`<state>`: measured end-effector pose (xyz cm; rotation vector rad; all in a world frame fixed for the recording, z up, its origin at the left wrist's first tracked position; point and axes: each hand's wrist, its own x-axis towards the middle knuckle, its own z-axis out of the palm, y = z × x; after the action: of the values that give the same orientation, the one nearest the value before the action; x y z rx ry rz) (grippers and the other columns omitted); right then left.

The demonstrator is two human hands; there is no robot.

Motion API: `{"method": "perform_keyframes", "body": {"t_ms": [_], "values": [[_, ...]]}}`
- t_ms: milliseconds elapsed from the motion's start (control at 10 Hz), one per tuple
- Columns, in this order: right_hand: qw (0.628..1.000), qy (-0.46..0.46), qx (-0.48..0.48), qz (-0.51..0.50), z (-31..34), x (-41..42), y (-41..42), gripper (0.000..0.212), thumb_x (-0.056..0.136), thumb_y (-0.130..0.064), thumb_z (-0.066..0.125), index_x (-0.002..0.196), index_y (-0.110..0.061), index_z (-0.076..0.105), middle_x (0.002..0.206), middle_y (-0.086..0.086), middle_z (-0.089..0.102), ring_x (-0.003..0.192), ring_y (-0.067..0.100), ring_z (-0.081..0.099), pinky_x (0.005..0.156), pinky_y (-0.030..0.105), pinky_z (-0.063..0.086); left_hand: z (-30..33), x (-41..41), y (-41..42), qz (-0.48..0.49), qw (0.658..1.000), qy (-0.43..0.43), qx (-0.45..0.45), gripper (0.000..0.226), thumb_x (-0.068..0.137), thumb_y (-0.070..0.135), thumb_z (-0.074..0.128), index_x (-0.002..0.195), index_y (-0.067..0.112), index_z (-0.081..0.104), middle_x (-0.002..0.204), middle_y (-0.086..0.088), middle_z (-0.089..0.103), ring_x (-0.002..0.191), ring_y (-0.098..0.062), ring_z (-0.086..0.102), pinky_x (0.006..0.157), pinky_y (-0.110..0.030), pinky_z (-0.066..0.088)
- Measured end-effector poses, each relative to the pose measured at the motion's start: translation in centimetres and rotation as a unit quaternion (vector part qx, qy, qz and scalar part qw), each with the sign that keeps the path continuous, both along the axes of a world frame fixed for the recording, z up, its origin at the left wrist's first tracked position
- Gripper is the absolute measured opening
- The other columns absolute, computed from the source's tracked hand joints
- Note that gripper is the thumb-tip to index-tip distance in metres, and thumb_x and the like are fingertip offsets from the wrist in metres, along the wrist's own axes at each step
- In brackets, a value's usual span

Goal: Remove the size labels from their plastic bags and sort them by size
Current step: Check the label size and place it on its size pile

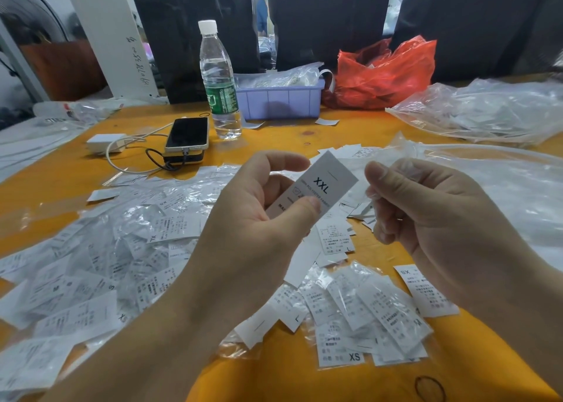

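Note:
My left hand (259, 219) pinches a white XXL size label (326, 182) between thumb and fingers, held up over the table's middle. To its right, my right hand (426, 206) grips a small crumpled clear plastic bag (377, 194), apart from the label. Below lie many white labels: a bagged heap (122, 249) on the left, a group with an XS label (353, 356) at the front, and loose labels (335, 237) under my hands.
On the orange table (274, 139) stand a water bottle (217, 78), a phone (187, 133) on a power bank with cables, a white charger (105, 142), a purple bin (280, 100), a red bag (384, 72) and large clear bags (487, 112) at right. A rubber band (429, 388) lies at the front.

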<state>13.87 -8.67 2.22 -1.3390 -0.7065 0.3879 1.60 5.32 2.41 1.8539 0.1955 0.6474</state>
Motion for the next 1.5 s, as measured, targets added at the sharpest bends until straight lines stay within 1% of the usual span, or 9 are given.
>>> {"method": "perform_keyframes", "body": {"t_ms": [200, 800, 900, 1100, 1200, 1300, 1400, 1500], "values": [[1.0, 0.02, 0.01, -0.007, 0.27, 0.05, -0.12, 0.028, 0.07, -0.041, 0.071, 0.06, -0.015, 0.065, 0.052, 0.0, 0.051, 0.045, 0.014, 0.045, 0.046, 0.025, 0.042, -0.03, 0.06, 0.18, 0.022, 1.0, -0.004, 0.008, 0.027, 0.078, 0.035, 0.061, 0.104, 0.041, 0.055, 0.087, 0.015, 0.07, 0.076, -0.003, 0.064, 0.061, -0.015, 0.053], [1.0, 0.02, 0.006, 0.001, 0.28, -0.22, -0.07, 0.026, 0.069, -0.04, 0.07, 0.057, -0.017, 0.067, 0.052, -0.001, 0.052, 0.045, 0.012, 0.046, 0.046, 0.023, 0.042, -0.17, 0.05, 0.28, 0.044, 0.999, -0.009, 0.028, 0.023, 0.081, 0.035, 0.062, 0.102, 0.042, 0.055, 0.088, 0.019, 0.07, 0.081, 0.002, 0.065, 0.059, -0.013, 0.052], [1.0, 0.017, 0.001, 0.007, 0.24, -0.25, -0.1, 0.025, 0.072, -0.038, 0.069, 0.059, -0.017, 0.066, 0.053, -0.001, 0.052, 0.046, 0.012, 0.046, 0.047, 0.024, 0.041, -0.21, 0.02, 0.23, 0.039, 0.999, 0.002, 0.028, 0.025, 0.079, 0.037, 0.061, 0.103, 0.042, 0.055, 0.087, 0.018, 0.07, 0.078, 0.001, 0.065, 0.061, -0.014, 0.053], [1.0, 0.013, -0.006, 0.011, 0.16, -0.29, -0.01, 0.024, 0.072, -0.037, 0.069, 0.057, -0.019, 0.064, 0.054, -0.002, 0.052, 0.046, 0.012, 0.045, 0.047, 0.024, 0.041, -0.34, 0.06, -0.46, 0.017, 0.999, 0.022, 0.036, 0.026, 0.076, 0.039, 0.061, 0.101, 0.044, 0.056, 0.086, 0.013, 0.069, 0.073, -0.011, 0.065, 0.059, -0.026, 0.059], [1.0, 0.015, -0.006, 0.012, 0.15, -0.22, -0.06, 0.023, 0.071, -0.035, 0.069, 0.058, -0.018, 0.063, 0.055, 0.0, 0.051, 0.047, 0.012, 0.044, 0.046, 0.023, 0.041, -0.41, 0.09, -0.51, 0.009, 0.999, 0.026, 0.038, 0.027, 0.076, 0.04, 0.061, 0.102, 0.045, 0.055, 0.087, 0.016, 0.068, 0.074, -0.006, 0.065, 0.059, -0.018, 0.055], [1.0, 0.009, -0.015, 0.011, 0.05, -0.11, -0.02, 0.02, 0.072, -0.033, 0.069, 0.06, -0.017, 0.065, 0.056, 0.001, 0.052, 0.047, 0.013, 0.045, 0.047, 0.025, 0.04, -0.46, 0.1, -0.45, 0.004, 0.999, 0.031, 0.042, 0.027, 0.076, 0.04, 0.061, 0.101, 0.046, 0.055, 0.088, 0.018, 0.067, 0.076, -0.004, 0.065, 0.059, -0.017, 0.055], [1.0, 0.012, -0.016, 0.013, -0.06, -0.01, 0.03, 0.016, 0.071, -0.029, 0.07, 0.061, -0.017, 0.066, 0.057, 0.002, 0.052, 0.047, 0.013, 0.045, 0.046, 0.025, 0.041, -0.42, 0.06, -0.44, 0.001, 0.999, 0.031, 0.04, 0.027, 0.075, 0.04, 0.061, 0.101, 0.045, 0.055, 0.089, 0.016, 0.067, 0.076, -0.006, 0.065, 0.06, -0.019, 0.057], [1.0, 0.016, -0.018, 0.019, -0.14, 0.08, 0.02, 0.012, 0.07, -0.026, 0.069, 0.064, -0.017, 0.068, 0.056, 0.001, 0.052, 0.047, 0.013, 0.045, 0.046, 0.025, 0.041, -0.3, 0.03, -0.48, -0.003, 0.999, 0.03, 0.028, 0.026, 0.076, 0.038, 0.062, 0.1, 0.043, 0.057, 0.089, 0.017, 0.067, 0.074, -0.007, 0.065, 0.059, -0.024, 0.058]]}}
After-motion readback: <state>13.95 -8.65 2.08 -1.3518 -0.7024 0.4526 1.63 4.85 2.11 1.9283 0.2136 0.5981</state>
